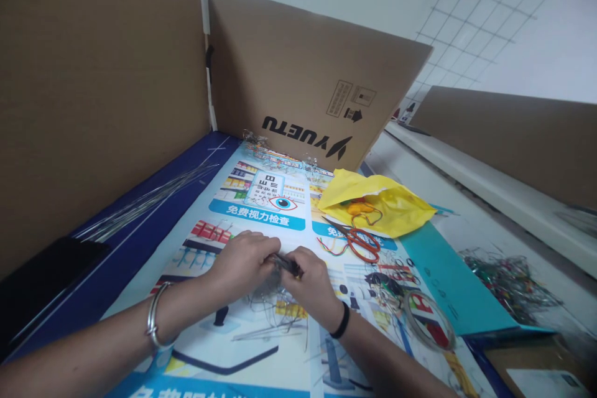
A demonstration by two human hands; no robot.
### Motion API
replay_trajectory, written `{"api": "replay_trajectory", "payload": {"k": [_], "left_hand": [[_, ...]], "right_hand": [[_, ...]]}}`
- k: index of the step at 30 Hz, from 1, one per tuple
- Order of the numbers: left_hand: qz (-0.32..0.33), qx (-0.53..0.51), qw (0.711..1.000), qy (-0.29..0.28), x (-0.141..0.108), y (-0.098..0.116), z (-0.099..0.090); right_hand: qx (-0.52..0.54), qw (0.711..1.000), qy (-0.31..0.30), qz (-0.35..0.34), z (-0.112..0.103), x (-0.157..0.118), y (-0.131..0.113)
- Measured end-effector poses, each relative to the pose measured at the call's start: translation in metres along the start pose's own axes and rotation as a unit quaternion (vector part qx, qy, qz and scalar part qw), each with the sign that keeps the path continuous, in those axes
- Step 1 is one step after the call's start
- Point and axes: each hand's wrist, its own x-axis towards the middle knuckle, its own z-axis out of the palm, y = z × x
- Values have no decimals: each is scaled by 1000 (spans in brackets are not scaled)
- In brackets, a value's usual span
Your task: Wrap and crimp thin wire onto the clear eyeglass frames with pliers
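My left hand point(247, 261) and my right hand point(310, 280) meet over the printed poster point(261, 354), fingers curled inward. Both close on a small dark object point(286, 264) between them; the fingers cover most of it, and its kind is unclear. Loose thin wires point(280, 317) lie on the poster just below the hands. To the right of my right hand are scissors point(361, 242) with orange handles. Behind them lies a yellow bag point(401, 199), its mouth open, with orange thread point(359, 208) inside.
Cardboard panels point(298, 68) stand at the back and left. Straight wires point(149, 202) lie at left beside a black item point(51, 298). A round clear container point(429, 320), small wire pieces point(387, 286) and a wire tangle point(510, 283) lie on the right.
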Motion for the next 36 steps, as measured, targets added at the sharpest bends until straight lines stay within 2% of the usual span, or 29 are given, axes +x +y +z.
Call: {"api": "replay_trajectory", "payload": {"k": [14, 22, 25, 29, 36], "left_hand": [[23, -14, 999, -17, 1, -2, -1], [-31, -123, 991, -31, 1, -4, 2], [-56, -166, 984, -19, 1, -6, 2], [-19, -211, 977, 33, 1, -7, 4], [-47, -267, 963, 13, 0, -8, 10]], "right_hand": [[-4, 1000, -14, 3, 1, 0, -2], [12, 1000, -12, -3, 0, 0, -2], [22, 1000, -9, 5, 0, 0, -2], [33, 999, -2, 26, 0, 1, 0], [46, 999, -11, 27, -4, 2, -2]]}}
